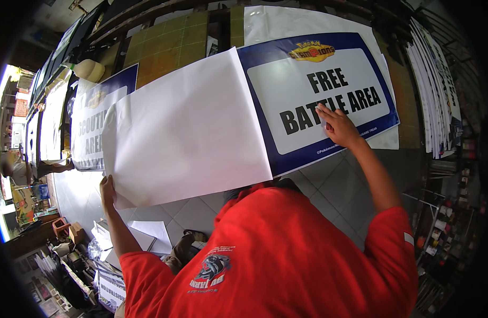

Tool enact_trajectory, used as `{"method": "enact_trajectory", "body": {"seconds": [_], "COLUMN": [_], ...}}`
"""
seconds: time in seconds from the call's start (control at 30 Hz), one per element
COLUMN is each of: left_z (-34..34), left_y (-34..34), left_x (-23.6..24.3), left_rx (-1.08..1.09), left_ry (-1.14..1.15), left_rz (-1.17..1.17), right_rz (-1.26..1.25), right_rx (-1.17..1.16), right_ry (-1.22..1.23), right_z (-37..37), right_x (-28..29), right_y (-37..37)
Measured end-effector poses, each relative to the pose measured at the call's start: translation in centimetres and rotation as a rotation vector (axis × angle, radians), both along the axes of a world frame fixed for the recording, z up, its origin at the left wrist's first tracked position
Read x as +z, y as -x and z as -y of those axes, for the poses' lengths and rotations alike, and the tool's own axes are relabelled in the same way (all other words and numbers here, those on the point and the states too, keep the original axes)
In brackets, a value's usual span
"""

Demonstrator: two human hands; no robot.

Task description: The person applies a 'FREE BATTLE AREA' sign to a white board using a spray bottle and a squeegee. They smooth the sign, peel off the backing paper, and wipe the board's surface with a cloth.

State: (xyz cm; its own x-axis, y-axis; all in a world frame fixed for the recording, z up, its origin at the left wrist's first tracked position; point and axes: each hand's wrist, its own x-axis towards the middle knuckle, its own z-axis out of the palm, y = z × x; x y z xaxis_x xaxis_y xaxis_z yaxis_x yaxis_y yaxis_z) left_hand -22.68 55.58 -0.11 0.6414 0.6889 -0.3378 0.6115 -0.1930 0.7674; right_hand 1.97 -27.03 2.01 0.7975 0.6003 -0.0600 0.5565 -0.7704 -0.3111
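A large printed sign (265, 100) with a blue border, a white panel and bold black lettering lies on the worktable. My right hand (336, 126) rests on its lettering, fingers stretched out and holding nothing. From the sign's left edge a wide blank white sheet (191, 127) extends leftward; whether the two are joined I cannot tell. Its lower left edge is pinched in my left hand (107, 188), with the fingers partly hidden. Past the sheet's left side lies a second blue-bordered sign (128, 79), partly covered.
White sheeting (307, 24) lies beneath the sign on the slatted table, beside olive-green boards (170, 45). A pale rounded container (89, 70) stands at the far left. Many upright panels (432, 90) are stacked at right. Papers (154, 236) and clutter lie on the lower left floor.
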Motion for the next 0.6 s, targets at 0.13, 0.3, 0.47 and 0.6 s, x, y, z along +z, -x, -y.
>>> {"method": "enact_trajectory", "body": {"seconds": [0.13, 0.3, 0.47, 0.6], "left_z": [-4.1, -17.9, -5.2, 12.6], "left_y": [-0.1, 7.0, -4.6, -9.8], "left_x": [-0.5, 4.0, 4.8, 6.4], "left_rx": [-0.005, 0.203, 0.233, -0.28], "left_ry": [-0.208, -0.761, -1.479, -0.663], "left_rz": [-0.026, -0.297, -0.153, 0.394], "right_rz": [0.031, 0.032, 0.142, 0.107], "right_rx": [-0.009, 0.015, 0.022, -0.512], "right_ry": [0.013, -0.029, -0.018, -0.238], "right_z": [0.0, -0.6, 0.3, -1.3], "right_x": [-0.1, -0.7, 0.1, 1.6], "right_y": [0.3, -0.2, 0.3, -0.6]}}
